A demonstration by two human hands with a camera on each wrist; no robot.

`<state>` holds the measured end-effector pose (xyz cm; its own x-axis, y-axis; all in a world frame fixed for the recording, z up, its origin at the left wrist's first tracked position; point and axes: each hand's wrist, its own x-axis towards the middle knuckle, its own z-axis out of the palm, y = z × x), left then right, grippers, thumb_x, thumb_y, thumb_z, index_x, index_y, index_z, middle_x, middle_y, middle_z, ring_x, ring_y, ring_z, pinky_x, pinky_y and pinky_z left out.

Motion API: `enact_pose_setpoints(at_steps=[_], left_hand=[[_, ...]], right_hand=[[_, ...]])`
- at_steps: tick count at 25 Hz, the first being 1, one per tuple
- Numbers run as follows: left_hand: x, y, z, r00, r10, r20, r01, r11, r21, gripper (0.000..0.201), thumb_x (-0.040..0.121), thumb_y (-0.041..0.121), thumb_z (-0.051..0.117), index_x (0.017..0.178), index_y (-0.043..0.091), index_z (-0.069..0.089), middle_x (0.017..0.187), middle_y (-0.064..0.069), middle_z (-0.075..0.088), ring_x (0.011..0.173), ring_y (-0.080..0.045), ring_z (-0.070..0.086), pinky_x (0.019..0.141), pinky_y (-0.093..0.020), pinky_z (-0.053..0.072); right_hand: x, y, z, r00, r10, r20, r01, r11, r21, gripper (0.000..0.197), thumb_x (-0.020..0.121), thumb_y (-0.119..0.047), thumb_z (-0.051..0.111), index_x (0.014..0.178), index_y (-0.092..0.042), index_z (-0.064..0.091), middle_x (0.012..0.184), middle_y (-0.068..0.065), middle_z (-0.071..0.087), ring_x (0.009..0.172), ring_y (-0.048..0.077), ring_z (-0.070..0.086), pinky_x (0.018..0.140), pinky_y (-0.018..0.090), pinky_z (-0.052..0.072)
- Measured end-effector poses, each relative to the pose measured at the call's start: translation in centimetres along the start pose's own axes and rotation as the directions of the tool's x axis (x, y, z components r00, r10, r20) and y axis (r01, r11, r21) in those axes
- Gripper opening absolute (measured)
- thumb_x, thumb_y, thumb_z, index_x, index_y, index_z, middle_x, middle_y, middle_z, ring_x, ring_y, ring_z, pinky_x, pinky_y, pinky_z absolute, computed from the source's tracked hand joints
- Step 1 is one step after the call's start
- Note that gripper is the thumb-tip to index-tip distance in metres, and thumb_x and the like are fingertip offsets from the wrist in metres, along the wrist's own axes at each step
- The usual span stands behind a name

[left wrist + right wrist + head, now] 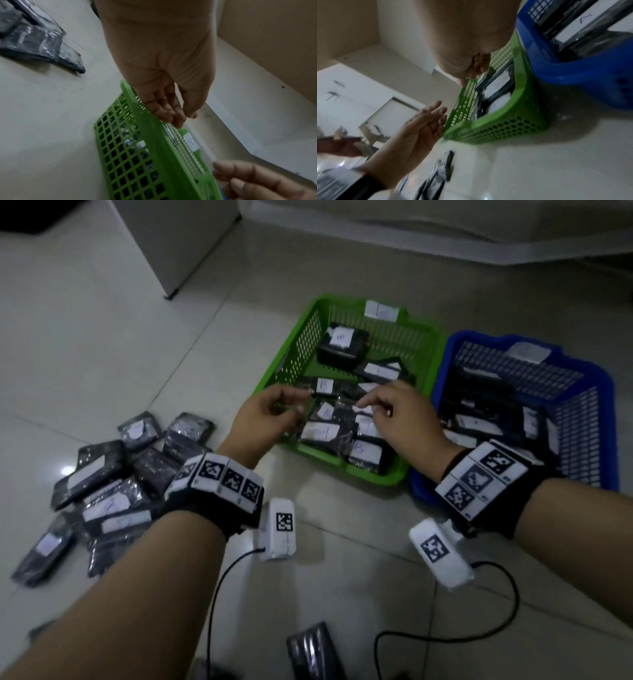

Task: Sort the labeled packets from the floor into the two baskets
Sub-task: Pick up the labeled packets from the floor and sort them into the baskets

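Sorting partly done. The green basket (416, 474) holds several packets marked B; the blue basket (606, 392), touching its right side, holds several more, one of them marked A in the right wrist view. A pile of unsorted packets (102, 491) lies on the floor well to the left of the green basket, and one more packet (308, 652) lies near the bottom edge, so by this judgement roughly half the work is left. Both hands hover over the green basket's near half, palms down. The left hand (270, 419) has loosely curled, empty fingers. The right hand (400, 412) has its fingertips at a white label; whether it pinches the label cannot be told.
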<state>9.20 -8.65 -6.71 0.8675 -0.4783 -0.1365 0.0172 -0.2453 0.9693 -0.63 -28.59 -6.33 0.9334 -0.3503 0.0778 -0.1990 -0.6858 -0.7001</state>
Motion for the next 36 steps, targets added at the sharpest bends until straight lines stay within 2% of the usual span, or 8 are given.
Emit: enact_pose_setpoints(at_steps=[9, 11, 15, 19, 23, 27, 31, 36], left_hand=[[-12.1, -4.4, -1.3, 0.973, -0.062, 0.223, -0.049, 0.887, 0.459, 0.014, 0.08, 0.016, 0.066, 0.089, 0.025, 0.071, 0.083, 0.004, 0.07, 0.071, -0.011, 0.063, 0.071, -0.021, 0.048], [-14.7, -5.7, -0.8, 0.888, -0.102, 0.448, -0.174, 0.828, 0.534, 0.023, 0.076, 0.019, 0.073, 0.097, 0.027, 0.071, 0.092, 0.009, 0.066, 0.08, -0.006, 0.059, 0.075, -0.019, 0.047], [-18.2, -8.2, 2.1, 0.517, -0.246, 0.82, -0.544, 0.645, 0.537, 0.07, 0.055, 0.042, 0.086, 0.119, 0.029, 0.06, 0.12, -0.001, 0.046, 0.106, -0.017, 0.041, 0.091, -0.025, 0.036], [-18.2, -8.2, 3.2, 0.451, -0.316, 0.834, -0.561, 0.627, 0.541, 0.054, 0.054, 0.023, 0.086, 0.101, 0.02, 0.061, 0.112, -0.003, 0.054, 0.097, -0.018, 0.046, 0.079, -0.029, 0.042], [-15.2, -6.1, 2.0, 0.634, -0.319, 0.704, -0.335, 0.707, 0.622, 0.028, 0.063, 0.013, 0.082, 0.085, 0.018, 0.065, 0.088, 0.002, 0.064, 0.078, -0.008, 0.051, 0.063, -0.02, 0.036], [-14.3, -6.3, -0.7, 0.916, 0.091, 0.392, -0.296, 0.811, 0.505, 0.031, 0.06, 0.004, 0.08, 0.072, 0.02, 0.056, 0.081, 0.005, 0.054, 0.071, -0.002, 0.048, 0.066, -0.016, 0.043], [-15.6, -6.8, -2.9, 0.952, 0.305, 0.039, -0.271, 0.772, 0.575, 0.027, 0.065, -0.001, 0.075, 0.07, 0.017, 0.057, 0.087, 0.001, 0.051, 0.077, -0.011, 0.05, 0.07, -0.023, 0.046], [-19.0, -6.7, -5.9, 0.956, 0.132, -0.26, 0.06, 0.783, 0.62, 0.032, 0.07, 0.007, 0.074, 0.093, 0.018, 0.053, 0.109, 0.001, 0.042, 0.093, -0.013, 0.05, 0.083, -0.026, 0.047]], right_hand=[[-12.7, -1.5, 3.3, 0.945, -0.154, 0.289, 0.161, 0.987, 0.002, 0.035, 0.082, 0.0, 0.051, 0.109, -0.019, 0.063, 0.103, -0.001, 0.048, 0.096, 0.013, 0.047, 0.08, 0.021, 0.035], [-15.5, -0.4, 3.6, 0.899, -0.172, 0.403, 0.197, 0.98, -0.02, 0.038, 0.082, -0.001, 0.052, 0.114, -0.02, 0.061, 0.108, -0.001, 0.051, 0.104, 0.016, 0.049, 0.086, 0.025, 0.039], [-19.2, 1.4, 3.5, 0.864, -0.134, 0.485, 0.171, 0.985, -0.034, 0.038, 0.08, -0.002, 0.054, 0.111, -0.021, 0.061, 0.106, -0.004, 0.051, 0.104, 0.02, 0.049, 0.092, 0.032, 0.041], [-18.5, 1.0, 2.8, 0.885, -0.029, 0.465, 0.051, 0.998, -0.035, 0.034, 0.085, -0.003, 0.053, 0.11, -0.023, 0.062, 0.104, -0.003, 0.053, 0.102, 0.014, 0.048, 0.087, 0.025, 0.038], [-16.1, 0.2, 3.5, 0.91, 0.097, 0.404, -0.153, 0.982, 0.109, 0.028, 0.085, -0.003, 0.053, 0.101, -0.022, 0.066, 0.099, -0.004, 0.065, 0.094, 0.008, 0.06, 0.083, 0.02, 0.045], [-13.5, -0.7, 5.9, 0.772, 0.225, 0.595, -0.33, 0.941, 0.072, 0.019, 0.093, -0.023, 0.056, 0.108, -0.02, 0.066, 0.102, -0.002, 0.067, 0.091, 0.011, 0.062, 0.077, 0.019, 0.048], [-11.9, -2.6, 8.9, 0.554, 0.248, 0.795, -0.698, 0.658, 0.281, 0.018, 0.097, -0.022, 0.05, 0.107, -0.011, 0.06, 0.078, 0.012, 0.062, 0.059, 0.021, 0.056, 0.051, 0.028, 0.044], [-10.1, -5.5, 11.3, 0.69, 0.169, 0.704, -0.552, 0.752, 0.361, 0.01, 0.092, -0.011, 0.058, 0.1, -0.015, 0.063, 0.098, 0.011, 0.066, 0.084, 0.017, 0.06, 0.072, 0.025, 0.048]])
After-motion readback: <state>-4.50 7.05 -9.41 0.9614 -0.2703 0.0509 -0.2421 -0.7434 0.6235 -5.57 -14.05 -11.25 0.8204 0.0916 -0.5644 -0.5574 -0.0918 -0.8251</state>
